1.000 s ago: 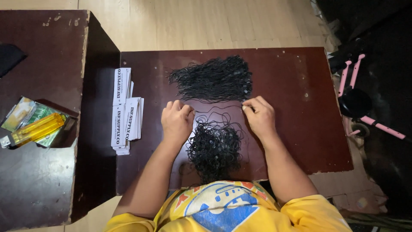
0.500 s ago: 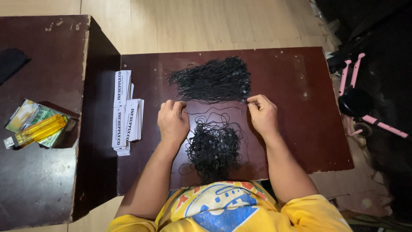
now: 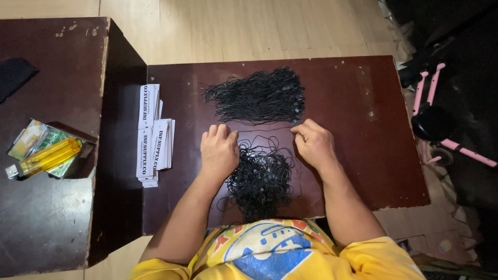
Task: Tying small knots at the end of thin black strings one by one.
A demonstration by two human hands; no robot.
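On scuffed dark table (image 3: 363, 103) | left hand (image 3: 219, 151), right hand (image 3: 313, 143) | tangled black cords (image 3: 259, 179)

Yellow short-sleeved shirt (image 3: 270, 254) with a blue round print, bare forearms

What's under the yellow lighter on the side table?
The yellow lighter lies on a green and white packet, which rests on the dark side table. The part of the packet beneath the lighter is covered.
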